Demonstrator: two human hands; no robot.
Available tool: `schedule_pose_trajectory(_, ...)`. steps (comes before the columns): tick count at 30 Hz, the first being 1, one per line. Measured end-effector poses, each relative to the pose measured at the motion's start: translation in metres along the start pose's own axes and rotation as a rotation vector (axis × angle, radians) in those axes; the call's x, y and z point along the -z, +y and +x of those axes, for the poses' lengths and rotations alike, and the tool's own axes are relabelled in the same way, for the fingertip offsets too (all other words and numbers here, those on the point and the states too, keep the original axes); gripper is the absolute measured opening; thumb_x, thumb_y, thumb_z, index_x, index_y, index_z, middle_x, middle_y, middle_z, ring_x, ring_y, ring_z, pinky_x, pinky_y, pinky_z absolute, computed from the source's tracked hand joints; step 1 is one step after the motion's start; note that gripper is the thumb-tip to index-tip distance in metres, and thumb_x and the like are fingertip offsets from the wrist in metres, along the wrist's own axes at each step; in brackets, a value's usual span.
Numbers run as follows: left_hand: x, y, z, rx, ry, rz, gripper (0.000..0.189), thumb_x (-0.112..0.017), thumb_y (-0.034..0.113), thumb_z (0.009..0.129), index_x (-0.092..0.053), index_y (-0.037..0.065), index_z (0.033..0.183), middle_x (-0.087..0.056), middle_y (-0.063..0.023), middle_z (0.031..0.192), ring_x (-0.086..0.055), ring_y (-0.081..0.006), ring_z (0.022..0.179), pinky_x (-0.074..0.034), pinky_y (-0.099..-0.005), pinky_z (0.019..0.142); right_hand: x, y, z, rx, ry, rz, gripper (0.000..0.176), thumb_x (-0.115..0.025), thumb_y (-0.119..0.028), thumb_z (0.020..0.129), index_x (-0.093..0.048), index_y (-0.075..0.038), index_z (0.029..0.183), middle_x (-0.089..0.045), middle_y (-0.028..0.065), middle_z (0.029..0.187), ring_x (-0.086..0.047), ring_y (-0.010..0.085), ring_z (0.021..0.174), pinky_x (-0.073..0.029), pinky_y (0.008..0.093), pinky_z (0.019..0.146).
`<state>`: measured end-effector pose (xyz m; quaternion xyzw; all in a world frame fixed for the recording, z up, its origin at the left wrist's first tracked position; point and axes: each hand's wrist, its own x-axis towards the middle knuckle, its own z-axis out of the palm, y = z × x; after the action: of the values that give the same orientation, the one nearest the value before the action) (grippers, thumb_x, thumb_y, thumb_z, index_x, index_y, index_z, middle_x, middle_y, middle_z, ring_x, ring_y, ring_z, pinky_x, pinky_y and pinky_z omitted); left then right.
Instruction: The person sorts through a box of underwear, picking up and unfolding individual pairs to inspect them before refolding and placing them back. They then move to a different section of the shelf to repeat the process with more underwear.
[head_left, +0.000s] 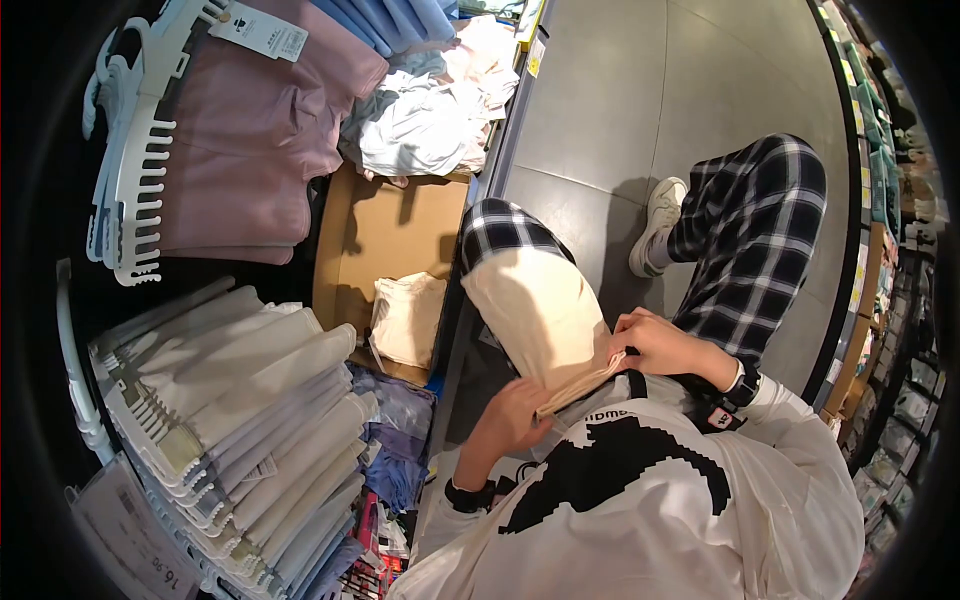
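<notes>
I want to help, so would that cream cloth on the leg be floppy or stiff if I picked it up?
Probably floppy: the cream cloth curves over the plaid leg. It likely creases easily, since its edge lies in folds between the left hand and right hand.

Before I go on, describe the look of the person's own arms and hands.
Long white sleeves cover both arms. The left hand and right hand are ungloved. A black band circles the left wrist; a black, watch-like band circles the right.
</notes>
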<state>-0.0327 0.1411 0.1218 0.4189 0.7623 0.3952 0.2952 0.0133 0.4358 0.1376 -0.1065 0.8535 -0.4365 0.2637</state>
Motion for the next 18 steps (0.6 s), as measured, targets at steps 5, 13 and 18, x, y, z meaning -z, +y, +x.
schedule_pose_trajectory(5, 0.004, -0.001, -0.002, 0.288, -0.099, -0.268, 0.028, -0.064, 0.008, 0.073, -0.059, -0.001, 0.1, -0.061, -0.0202, 0.089, -0.062, -0.0295, 0.085, -0.049, -0.0366, 0.08, 0.0, 0.003, 0.009, -0.084, -0.173, 0.185, 0.02, -0.071, -0.011, 0.078, -0.066, -0.007, 0.097, -0.067, 0.0102, 0.089, -0.061, 0.0287, 0.084, -0.046, 0.037, 0.08)
schedule_pose_trajectory(13, 0.005, -0.064, 0.014, 0.418, 0.557, -0.876, 0.019, -0.058, 0.011, 0.086, -0.056, 0.0, 0.102, -0.057, -0.0001, 0.083, -0.053, -0.0096, 0.077, -0.043, -0.0235, 0.072, -0.035, 0.03, 0.086, -0.287, 0.174, 0.808, 0.02, -0.065, -0.015, 0.09, -0.058, 0.0, 0.101, -0.061, 0.0006, 0.079, -0.05, 0.0063, 0.073, -0.043, 0.0264, 0.065)
schedule_pose_trajectory(18, 0.018, -0.079, 0.052, 0.526, 0.725, -0.972, 0.014, -0.054, 0.011, 0.089, -0.056, 0.0, 0.098, -0.055, 0.0004, 0.09, -0.048, -0.0068, 0.086, -0.038, -0.0213, 0.08, -0.052, 0.033, 0.144, -0.136, 0.694, 0.438, 0.023, -0.055, -0.027, 0.095, -0.052, -0.005, 0.103, -0.054, 0.0153, 0.061, -0.054, 0.0289, 0.052, -0.04, 0.0385, 0.052)
